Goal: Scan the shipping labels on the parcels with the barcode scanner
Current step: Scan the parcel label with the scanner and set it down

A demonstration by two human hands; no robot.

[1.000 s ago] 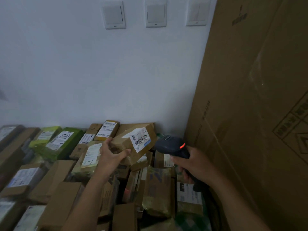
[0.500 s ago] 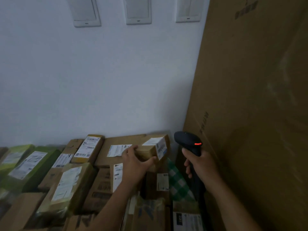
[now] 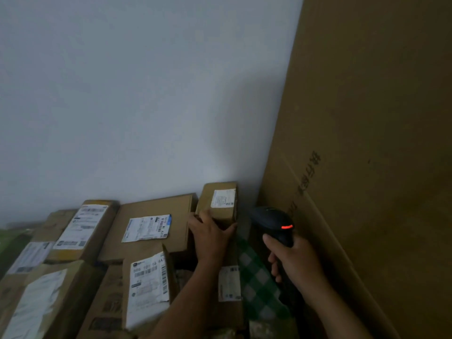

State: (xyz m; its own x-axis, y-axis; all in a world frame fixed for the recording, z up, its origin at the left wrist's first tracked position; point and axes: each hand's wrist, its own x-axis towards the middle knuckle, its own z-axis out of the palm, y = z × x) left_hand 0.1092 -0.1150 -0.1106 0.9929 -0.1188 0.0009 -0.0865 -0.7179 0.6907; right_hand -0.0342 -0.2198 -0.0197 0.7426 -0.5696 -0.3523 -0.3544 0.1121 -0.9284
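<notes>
At the far right corner of the pile, the left hand [image 3: 209, 234] has its grip curled round the near end of a small cardboard parcel [image 3: 217, 206], fingers on the left edge and thumb on the right. The parcel lies on the stack against the wall [image 3: 122, 94] with its shipping label [image 3: 223, 198] facing up. That hold looks like a steadying one, made to seat the box among its neighbours before letting go. Just to the right, the right hand [image 3: 294, 261] has its grip wrapped tight round the handle of the barcode scanner [image 3: 272, 220]. The scanner stands upright with its red light [image 3: 286, 226] lit and its nose aimed away rather than at any label, which suggests it is parked between reads. Left of the small parcel lies a flat parcel [image 3: 168, 238] with its own label up, nearer sits a green checked bag [image 3: 256, 272], and a large carton [image 3: 367, 167] walls off the right side. A second ago the small parcel was held up in the air with its label tilted toward the scanner's nose. Half a second ago it was on its way to this corner. Now it is down, so that label has probably been read and a fresh parcel comes next.
</notes>
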